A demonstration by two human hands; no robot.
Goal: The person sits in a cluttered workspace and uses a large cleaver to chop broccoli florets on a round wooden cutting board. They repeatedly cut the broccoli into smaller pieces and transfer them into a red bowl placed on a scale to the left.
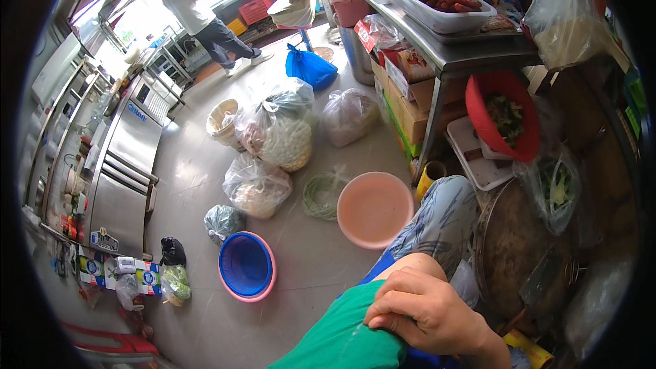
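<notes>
My right hand [417,307] comes in from the lower right, its thumb and fingers pinching the hem of a green sleeve [343,328]. Bare skin of my other arm shows beyond that sleeve, and my left hand is out of view. Just above is my knee in grey patterned trousers [446,205]. To the right of the knee lies a round chopping block [512,251] with a cleaver [538,274] on it. A pale pink basin [375,210] stands on the floor before me. Farther left, a blue plastic basket [246,261] sits inside a pink basin [273,271].
Plastic bags of vegetables [284,138] and a blue bag [310,69] stand on the floor. A steel table [446,56] holds a tray of sausages [441,0]. Below it leans a red basin [479,113] with greens. Steel refrigerators [123,164] line the left; a person [192,10] stands farther back.
</notes>
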